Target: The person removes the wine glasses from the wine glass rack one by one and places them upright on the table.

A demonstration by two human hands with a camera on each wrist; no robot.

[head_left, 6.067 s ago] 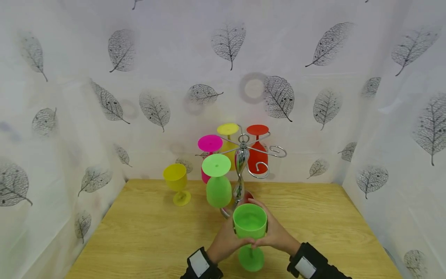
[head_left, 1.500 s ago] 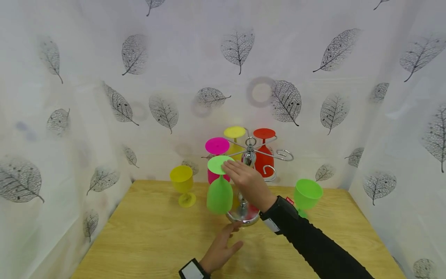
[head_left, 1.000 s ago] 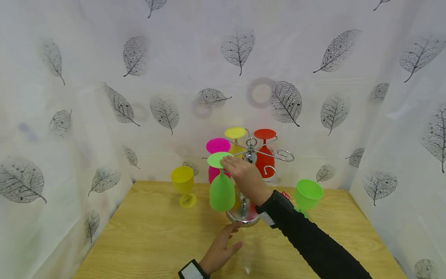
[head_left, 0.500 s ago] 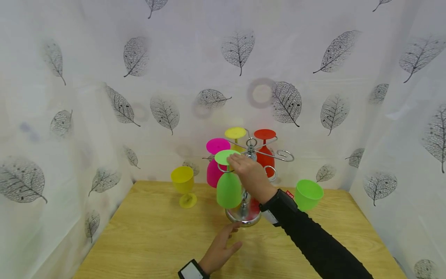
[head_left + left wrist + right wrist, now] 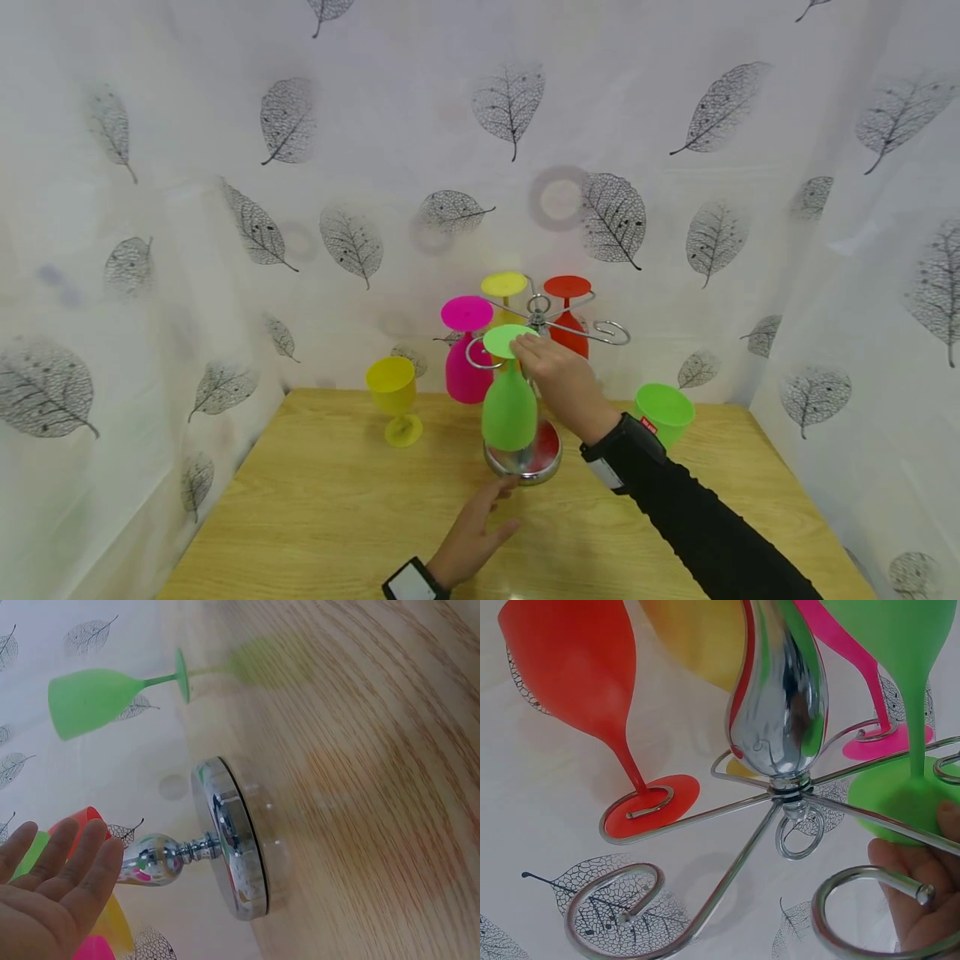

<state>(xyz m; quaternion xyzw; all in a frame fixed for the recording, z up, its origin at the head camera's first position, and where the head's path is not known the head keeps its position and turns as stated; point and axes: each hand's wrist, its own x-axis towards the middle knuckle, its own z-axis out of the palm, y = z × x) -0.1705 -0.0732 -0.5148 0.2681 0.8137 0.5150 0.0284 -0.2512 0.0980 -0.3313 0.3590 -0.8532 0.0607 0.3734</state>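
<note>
My right hand (image 5: 562, 379) pinches the round foot of an upside-down green plastic goblet (image 5: 510, 412) at the front of a chrome goblet rack (image 5: 536, 318). In the head view a curled wire hook shows just left of that goblet's stem. The right wrist view shows fingers (image 5: 911, 870) at the rim of the green foot (image 5: 885, 791). My left hand (image 5: 472, 533) lies low before the rack's round base (image 5: 525, 462), fingers loosely extended, holding nothing. On the rack hang magenta (image 5: 468, 375), yellow (image 5: 504, 285) and red (image 5: 567, 287) goblets.
A yellow goblet (image 5: 392, 387) stands upright at the back left of the wooden table (image 5: 322, 500). Another green goblet (image 5: 94, 697) stands upright at the right, partly behind the right forearm in the head view. Bare wire hooks (image 5: 611, 333) stick out right. Leaf-printed sheeting surrounds the table.
Both hands earlier held a green goblet, which now stands at the right. My right hand has since shifted the hanging green goblet rightward, exposing the hook beside its stem. The left hand stays put lately.
</note>
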